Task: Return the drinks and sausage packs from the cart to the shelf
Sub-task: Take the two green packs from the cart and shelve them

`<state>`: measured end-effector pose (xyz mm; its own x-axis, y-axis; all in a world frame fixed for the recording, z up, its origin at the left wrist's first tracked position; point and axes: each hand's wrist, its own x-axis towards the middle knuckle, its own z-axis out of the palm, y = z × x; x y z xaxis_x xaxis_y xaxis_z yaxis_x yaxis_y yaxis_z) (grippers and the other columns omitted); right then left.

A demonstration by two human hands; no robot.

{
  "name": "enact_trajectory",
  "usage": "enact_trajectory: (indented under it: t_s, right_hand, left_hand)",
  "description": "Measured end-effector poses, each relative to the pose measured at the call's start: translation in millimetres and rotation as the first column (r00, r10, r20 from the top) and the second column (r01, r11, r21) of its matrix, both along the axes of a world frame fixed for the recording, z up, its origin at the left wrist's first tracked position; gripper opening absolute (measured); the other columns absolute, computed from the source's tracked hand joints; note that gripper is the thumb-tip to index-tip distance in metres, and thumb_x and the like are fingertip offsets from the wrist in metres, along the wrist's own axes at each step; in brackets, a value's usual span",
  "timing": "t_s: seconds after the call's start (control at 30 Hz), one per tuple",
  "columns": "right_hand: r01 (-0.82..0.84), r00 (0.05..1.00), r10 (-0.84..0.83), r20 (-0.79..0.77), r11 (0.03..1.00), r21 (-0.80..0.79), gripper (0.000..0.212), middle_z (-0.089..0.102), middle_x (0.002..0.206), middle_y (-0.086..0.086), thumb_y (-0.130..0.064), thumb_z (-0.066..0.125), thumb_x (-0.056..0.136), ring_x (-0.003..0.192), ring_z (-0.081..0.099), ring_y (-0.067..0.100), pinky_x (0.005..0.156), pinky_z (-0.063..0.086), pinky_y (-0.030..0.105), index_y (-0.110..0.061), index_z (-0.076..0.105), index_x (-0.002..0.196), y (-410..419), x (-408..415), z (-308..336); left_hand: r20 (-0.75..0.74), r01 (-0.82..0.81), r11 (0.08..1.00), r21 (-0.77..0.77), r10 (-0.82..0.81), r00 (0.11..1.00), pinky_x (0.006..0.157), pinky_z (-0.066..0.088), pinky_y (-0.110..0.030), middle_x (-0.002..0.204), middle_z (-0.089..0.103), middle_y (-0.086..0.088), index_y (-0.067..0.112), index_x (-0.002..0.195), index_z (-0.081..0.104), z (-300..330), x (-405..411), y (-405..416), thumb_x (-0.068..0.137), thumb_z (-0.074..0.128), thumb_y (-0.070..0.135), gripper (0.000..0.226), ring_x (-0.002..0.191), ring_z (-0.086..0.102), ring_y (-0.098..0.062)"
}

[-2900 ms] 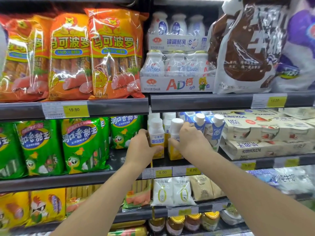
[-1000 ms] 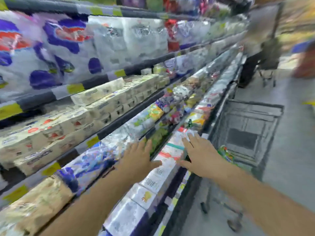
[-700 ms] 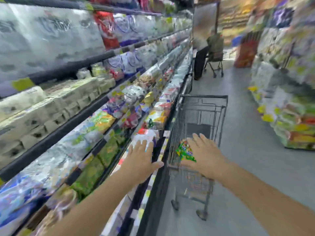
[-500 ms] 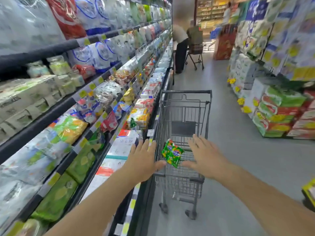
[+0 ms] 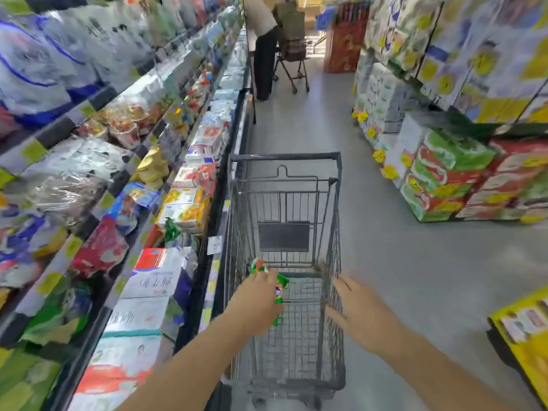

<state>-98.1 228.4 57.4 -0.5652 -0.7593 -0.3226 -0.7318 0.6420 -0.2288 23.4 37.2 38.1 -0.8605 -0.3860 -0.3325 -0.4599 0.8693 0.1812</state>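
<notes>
Sausage pack [image 5: 280, 287], glossy green plastic, lies inside the wire-mesh cart [image 5: 284, 157] at lower centre; the left hand [image 5: 256, 304] reaches over it, grip unclear. The right hand [image 5: 360, 315] hovers, fingers spread, blurred.

We stand in a supermarket aisle — stocked shelves [image 5: 124, 149] left, stacked goods [image 5: 450, 179] right, cart [image 5: 284, 203] near.
</notes>
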Motion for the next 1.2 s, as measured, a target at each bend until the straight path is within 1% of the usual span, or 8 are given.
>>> enact_trajectory:
  t_s: [0.17, 0.4, 0.57, 0.77, 0.93, 1.0, 1.13, 1.2]
  right_hand:
    - [0.041, 0.993, -0.040, 0.113, 0.999, -0.004, 0.049, 0.044, 0.137, 0.003, -0.042, 0.041, 0.099, 0.120, 0.049, 0.019, 0.103, 0.043, 0.034, -0.016, 0.041, 0.140, -52.7, -51.7, -74.6]
    - [0.014, 0.987, -0.023, 0.159, 0.998, 0.058, 0.071, 0.013, 0.163, 0.008, -0.044, 0.044, 0.099, 0.147, 0.021, 0.027, 0.119, 0.022, 0.041, -0.015, 0.013, 0.156, -139.5, -95.3, -194.0]
    - [-0.003, 0.975, -0.031, 0.220, 0.988, 0.154, 0.070, 0.015, 0.161, 0.013, -0.037, 0.048, 0.098, 0.148, 0.018, 0.030, 0.122, 0.019, 0.043, -0.012, 0.015, 0.155, -187.2, -101.6, -294.0]
    - [0.116, 0.915, -0.186, 0.359, 0.971, 0.207, 0.066, 0.037, 0.146, 0.012, -0.038, 0.051, 0.097, 0.131, 0.042, 0.030, 0.108, 0.037, 0.041, -0.008, 0.026, 0.150, -225.0, -101.3, -390.1]
    - [0.448, 0.598, -0.512, 0.617, 0.851, 0.273, 0.049, 0.063, 0.121, 0.010, -0.039, 0.063, 0.090, 0.106, 0.061, 0.028, 0.088, 0.051, 0.037, -0.014, 0.047, 0.130, -245.6, -101.7, -457.7]
    - [0.580, 0.435, -0.591, 0.679, 0.761, 0.290, 0.046, 0.063, 0.112, 0.004, -0.038, 0.066, 0.090, 0.101, 0.061, 0.026, 0.076, 0.045, 0.029, -0.010, 0.052, 0.124, -252.4, -102.9, -471.0]
    - [0.764, 0.218, -0.669, 0.710, 0.570, 0.302, 0.051, 0.071, 0.106, 0.003, -0.045, 0.079, 0.076, 0.096, 0.067, 0.024, 0.074, 0.049, 0.028, -0.012, 0.066, 0.112, -266.0, -96.9, -488.5]
    - [0.783, 0.131, -0.668, 0.733, 0.523, 0.336, 0.065, 0.074, 0.106, 0.003, -0.058, 0.083, 0.059, 0.094, 0.069, 0.022, 0.084, 0.056, 0.034, -0.019, 0.069, 0.108, -264.1, -94.3, -498.6]
  left_hand:
    - [0.195, -0.134, 0.986, 0.100, 0.112, 0.974, 0.100, 0.044, -0.040, 0.132, 0.051, -0.010, 0.009, 0.134, 0.047, -79.9, -42.4, -24.2, 0.093, 0.054, 0.036, 0.050, 0.124, 0.049, -0.029]
    - [0.345, -0.317, 0.934, 0.161, 0.248, 0.905, 0.111, 0.035, -0.035, 0.151, 0.034, -0.005, 0.018, 0.151, 0.026, -198.0, -87.2, -61.1, 0.093, 0.050, 0.039, 0.066, 0.139, 0.034, -0.025]
    - [0.253, -0.371, 0.922, 0.116, 0.334, 0.908, 0.111, 0.037, -0.037, 0.155, 0.030, -0.005, 0.014, 0.150, 0.030, -282.9, -117.4, -112.9, 0.098, 0.048, 0.038, 0.060, 0.140, 0.033, -0.023]
    - [0.164, -0.466, 0.884, 0.014, 0.458, 0.874, 0.109, 0.037, -0.040, 0.141, 0.042, -0.014, 0.005, 0.140, 0.037, -380.7, -147.3, -164.1, 0.092, 0.055, 0.039, 0.061, 0.131, 0.039, -0.031]
    - [0.166, -0.589, 0.802, 0.100, 0.571, 0.804, 0.109, 0.034, -0.048, 0.142, 0.040, -0.023, 0.000, 0.146, 0.026, -433.2, -156.2, -182.9, 0.086, 0.066, 0.033, 0.080, 0.131, 0.038, -0.040]
    - [0.157, -0.625, 0.775, 0.095, 0.608, 0.778, 0.104, 0.038, -0.048, 0.135, 0.047, -0.023, -0.002, 0.143, 0.028, -438.9, -160.7, -183.4, 0.085, 0.066, 0.036, 0.079, 0.125, 0.042, -0.041]
    - [0.205, -0.690, 0.721, 0.065, 0.667, 0.716, 0.090, 0.040, -0.044, 0.122, 0.057, -0.017, 0.001, 0.129, 0.042, -446.3, -170.5, -181.7, 0.086, 0.060, 0.045, 0.063, 0.117, 0.048, -0.040]
    - [0.220, -0.669, 0.740, 0.064, 0.644, 0.733, 0.089, 0.039, -0.043, 0.118, 0.059, -0.018, 0.002, 0.117, 0.051, -452.0, -173.6, -181.1, 0.088, 0.054, 0.049, 0.056, 0.113, 0.052, -0.040]
